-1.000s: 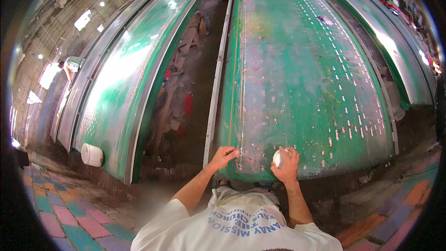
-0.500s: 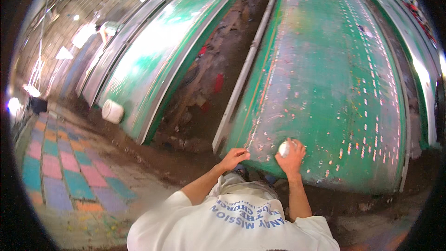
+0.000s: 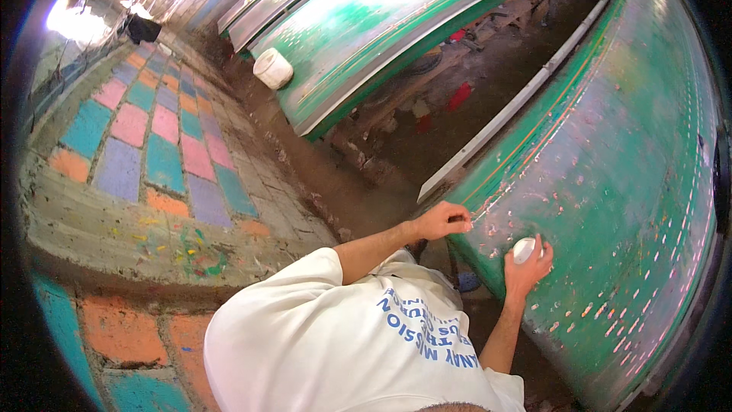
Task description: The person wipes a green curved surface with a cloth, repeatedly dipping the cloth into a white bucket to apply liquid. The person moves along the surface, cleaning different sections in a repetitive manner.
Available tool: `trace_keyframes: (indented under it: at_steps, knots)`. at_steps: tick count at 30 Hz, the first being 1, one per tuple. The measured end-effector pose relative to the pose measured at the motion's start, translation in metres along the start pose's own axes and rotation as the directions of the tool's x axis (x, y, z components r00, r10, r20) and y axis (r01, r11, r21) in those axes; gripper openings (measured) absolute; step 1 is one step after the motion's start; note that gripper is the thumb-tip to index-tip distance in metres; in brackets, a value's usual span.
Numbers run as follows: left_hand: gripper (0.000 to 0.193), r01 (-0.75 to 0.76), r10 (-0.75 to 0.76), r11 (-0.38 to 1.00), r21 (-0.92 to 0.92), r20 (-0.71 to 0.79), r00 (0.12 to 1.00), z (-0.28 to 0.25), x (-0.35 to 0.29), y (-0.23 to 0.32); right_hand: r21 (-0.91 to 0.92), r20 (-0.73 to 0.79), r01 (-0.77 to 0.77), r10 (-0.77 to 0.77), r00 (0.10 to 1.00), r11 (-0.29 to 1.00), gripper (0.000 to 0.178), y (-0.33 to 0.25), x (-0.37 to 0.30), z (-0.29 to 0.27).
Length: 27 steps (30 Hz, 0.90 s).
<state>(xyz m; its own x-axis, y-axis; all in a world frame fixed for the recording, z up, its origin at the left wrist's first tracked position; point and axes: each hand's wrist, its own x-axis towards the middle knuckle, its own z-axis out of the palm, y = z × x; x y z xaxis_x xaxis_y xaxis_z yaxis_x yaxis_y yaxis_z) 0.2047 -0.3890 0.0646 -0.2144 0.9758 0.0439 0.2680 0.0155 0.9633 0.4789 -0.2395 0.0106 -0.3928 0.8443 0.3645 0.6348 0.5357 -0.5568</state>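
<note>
My right hand [image 3: 523,278] is closed around a small white rounded object [image 3: 524,250], perhaps a cup or ball; its exact kind I cannot make out. It rests at the near end of a long green table [image 3: 587,160] whose top has worn grey patches and rows of small pale marks. Beside the table's near left corner, my left hand [image 3: 444,221] has its fingers curled together. Anything between those fingertips is too small or hidden to tell.
A second long green table [image 3: 366,30] stands to the left across a dark gap, with a white tub [image 3: 273,69] at its near end. Painted blocks in pink, teal, purple and orange [image 3: 162,123] cover a surface at left. A pale rail [image 3: 526,80] edges my table.
The view has swung left, so the tables appear farther right and tilted, and more painted blocks show. My right hand still holds the white object; my left hand has curled more tightly.
</note>
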Motion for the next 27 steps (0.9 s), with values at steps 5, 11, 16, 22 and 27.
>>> trace_keyframes:
  at_steps: [5, 11, 16, 22, 27]
  knots:
    - [0.026, 0.113, -0.123, 0.992, -0.055, -0.227, 0.966, -0.064, -0.006, -0.002, 0.044, -0.061, -0.011, 0.014, 0.998, 0.999, 0.086, -0.011, 0.017, 0.003]
    - [0.017, -0.033, -0.053, 0.993, -0.114, -0.676, 0.735, -0.17, -0.022, -0.027, 0.02, -0.029, 0.004, -0.003, 1.0, 1.0, 0.085, -0.048, 0.028, 0.028]
    - [0.015, 0.203, 0.122, 0.965, 0.165, -0.97, 0.211, -0.316, -0.051, -0.067, -0.054, -0.034, -0.028, 0.026, 0.999, 0.998, 0.084, -0.083, 0.037, 0.058]
    - [0.014, 0.601, 0.315, 0.776, 0.192, -0.943, -0.106, -0.49, -0.117, -0.1, -0.245, -0.207, -0.147, 0.096, 0.974, 0.958, 0.083, -0.137, 0.055, 0.099]
    - [0.033, 0.75, 0.445, 0.569, 0.337, -0.893, 0.064, -0.628, -0.128, -0.114, -0.178, -0.267, -0.194, 0.142, 0.953, 0.965, 0.08, -0.201, 0.097, 0.144]
